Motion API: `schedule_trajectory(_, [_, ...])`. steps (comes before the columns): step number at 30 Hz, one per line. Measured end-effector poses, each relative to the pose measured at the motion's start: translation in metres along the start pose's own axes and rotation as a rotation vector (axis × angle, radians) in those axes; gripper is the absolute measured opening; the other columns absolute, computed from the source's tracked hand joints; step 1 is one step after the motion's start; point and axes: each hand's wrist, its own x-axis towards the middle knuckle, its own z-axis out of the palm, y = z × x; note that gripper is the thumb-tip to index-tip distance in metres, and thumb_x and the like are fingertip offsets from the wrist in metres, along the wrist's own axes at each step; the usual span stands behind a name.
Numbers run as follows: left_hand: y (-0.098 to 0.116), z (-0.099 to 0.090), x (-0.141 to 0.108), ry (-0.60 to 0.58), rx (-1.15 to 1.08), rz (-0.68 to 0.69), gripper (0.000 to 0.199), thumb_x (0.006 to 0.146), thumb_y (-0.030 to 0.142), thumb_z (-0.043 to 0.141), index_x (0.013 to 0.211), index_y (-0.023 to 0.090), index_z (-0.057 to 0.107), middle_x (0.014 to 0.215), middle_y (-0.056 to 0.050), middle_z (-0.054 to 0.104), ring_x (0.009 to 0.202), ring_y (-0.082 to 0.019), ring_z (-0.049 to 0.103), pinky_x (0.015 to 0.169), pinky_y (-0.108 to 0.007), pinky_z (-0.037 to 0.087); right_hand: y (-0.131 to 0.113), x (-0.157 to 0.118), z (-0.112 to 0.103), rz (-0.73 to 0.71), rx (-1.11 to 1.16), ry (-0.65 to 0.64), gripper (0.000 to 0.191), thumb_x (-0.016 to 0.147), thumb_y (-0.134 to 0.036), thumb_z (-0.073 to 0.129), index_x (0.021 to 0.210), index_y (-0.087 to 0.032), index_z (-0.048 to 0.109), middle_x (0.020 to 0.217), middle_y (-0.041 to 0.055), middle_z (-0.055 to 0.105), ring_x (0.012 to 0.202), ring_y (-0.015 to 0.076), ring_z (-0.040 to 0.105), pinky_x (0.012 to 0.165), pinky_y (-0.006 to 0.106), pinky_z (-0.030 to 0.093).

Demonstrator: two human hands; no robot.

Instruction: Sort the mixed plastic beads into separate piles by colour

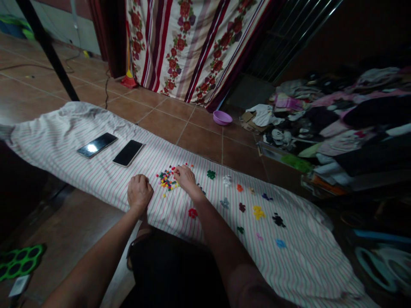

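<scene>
Curled closed, the left hand (139, 191) rests at the near edge of the striped cloth (295, 267); its contents are hidden. Red pieces (192, 213) lie near that edge. Farther in, the right hand (186, 177) has its fingertips together at the mixed colored pieces (167, 182); I cannot tell whether they pinch one. Toward the left end lie two phones (129, 152), any lettering too small to read. Past the far edge sits a purple basin (222, 118).
</scene>
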Motion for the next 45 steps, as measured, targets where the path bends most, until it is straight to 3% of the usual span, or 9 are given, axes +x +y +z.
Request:
schedule_trajectory(3, [0.0,-0.001,0.0,-0.003,0.012,0.001,0.01,0.078,0.018,0.044,0.08,0.019,0.053,0.088,-0.009,0.057,0.089,-0.024,0.048,0.079,-0.037,0.038,0.015,-0.008,0.002,0.002,0.225,0.121,0.012,0.082,-0.023,0.052,0.086,-0.02,0.063,0.086,0.0014,0.065,0.078,0.0127,0.058,0.075,0.023,0.043])
schedule_trajectory(7, [0.0,0.0,-0.001,0.012,0.04,0.013,0.009,0.079,0.019,0.044,0.08,0.019,0.053,0.086,-0.009,0.058,0.089,-0.024,0.048,0.078,-0.036,0.038,0.046,-0.026,-0.005,0.128,0.422,0.256,0.011,0.077,-0.026,0.054,0.082,-0.02,0.061,0.075,-0.0014,0.064,0.068,0.0131,0.059,0.067,0.024,0.045])
schedule_trajectory(12, [-0.001,0.0,0.0,0.019,0.043,0.021,0.01,0.079,0.02,0.044,0.08,0.019,0.054,0.087,-0.009,0.059,0.088,-0.024,0.048,0.077,-0.036,0.038,0.086,-0.054,-0.018,0.163,0.454,0.333,0.015,0.072,-0.025,0.055,0.082,-0.019,0.064,0.077,0.0009,0.062,0.069,0.0147,0.059,0.068,0.027,0.047])
schedule_trajectory(16, [-0.001,0.001,-0.001,0.031,0.037,0.018,0.01,0.078,0.02,0.045,0.08,0.019,0.054,0.087,-0.01,0.059,0.088,-0.024,0.048,0.077,-0.037,0.038,0.101,-0.072,-0.02,0.165,0.4,0.363,0.016,0.07,-0.023,0.054,0.079,-0.019,0.067,0.078,0.0023,0.06,0.069,0.0146,0.058,0.069,0.027,0.047])
schedule_trajectory(28, [-0.001,0.001,-0.001,0.04,0.03,0.02,0.009,0.078,0.02,0.045,0.079,0.019,0.054,0.087,-0.01,0.058,0.088,-0.024,0.048,0.077,-0.037,0.038,0.106,-0.086,-0.01,0.145,0.307,0.248,0.025,0.074,-0.017,0.052,0.091,-0.018,0.07,0.083,0.0043,0.064,0.075,0.0148,0.062,0.075,0.028,0.049])
schedule_trajectory(35, [-0.002,0.002,-0.001,0.035,0.031,0.03,0.009,0.077,0.02,0.045,0.08,0.019,0.054,0.086,-0.009,0.058,0.088,-0.024,0.047,0.076,-0.037,0.037,0.111,-0.087,-0.009,0.123,0.282,0.275,0.023,0.078,-0.021,0.05,0.088,-0.019,0.07,0.087,0.0065,0.066,0.079,0.0167,0.061,0.078,0.03,0.049])
schedule_trajectory(45, [-0.001,0.002,-0.001,0.029,0.016,0.028,0.009,0.078,0.019,0.045,0.08,0.019,0.054,0.086,-0.009,0.058,0.088,-0.024,0.047,0.078,-0.037,0.038,0.086,-0.055,-0.015,0.038,0.246,0.261,0.021,0.08,-0.02,0.051,0.084,-0.021,0.072,0.084,0.0041,0.065,0.079,0.0156,0.06,0.077,0.027,0.047])
